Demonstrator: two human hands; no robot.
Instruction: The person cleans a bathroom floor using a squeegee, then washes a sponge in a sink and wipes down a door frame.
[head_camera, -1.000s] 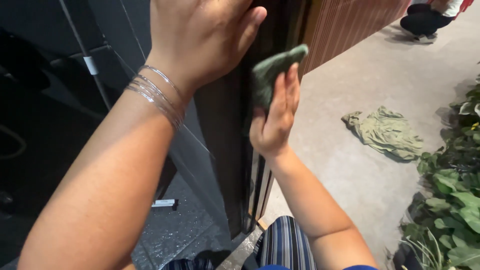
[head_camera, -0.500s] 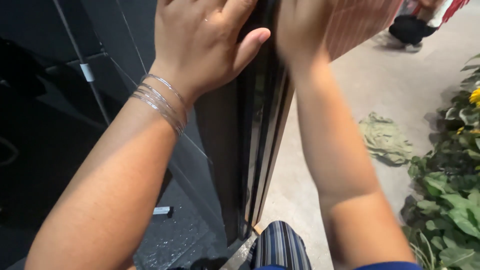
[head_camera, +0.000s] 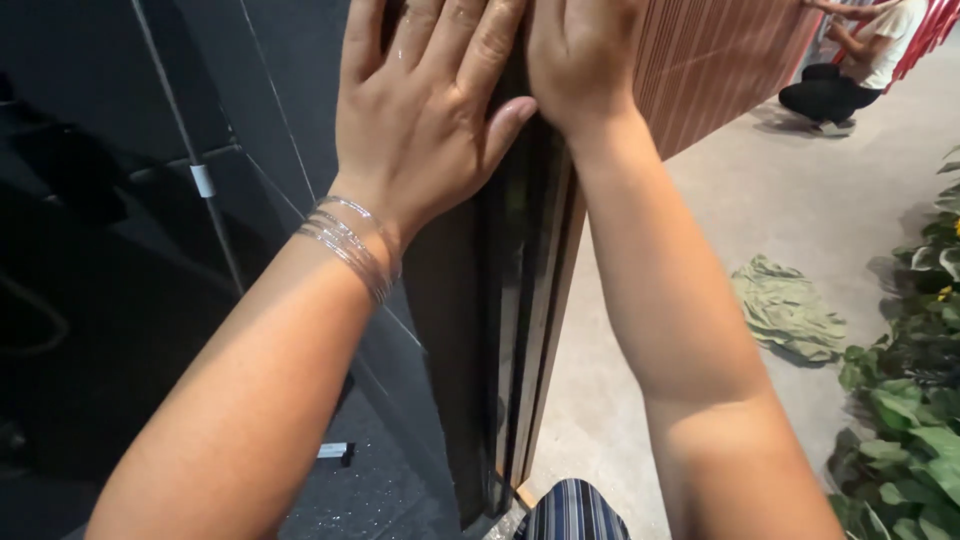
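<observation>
Up the middle of the view stands a tall dark panel (head_camera: 500, 330), edge-on, reaching from the floor (head_camera: 760, 240) past the top of the frame; it looks heavy, stiff and smooth, possibly glassy, so best steadied by its edges. Right of it runs a red slatted wall (head_camera: 710, 70). On the panel's left face the left hand (head_camera: 425, 120) lies flat, fingers spread, gripping nothing. At the right edge the right hand (head_camera: 585, 55) presses; its grip I cannot tell. Farther right on the floor lies a crumpled green cloth (head_camera: 790, 310).

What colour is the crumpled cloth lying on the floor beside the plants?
Pale green; the crumpled cloth shows best in the head view, on the grey concrete floor.
</observation>
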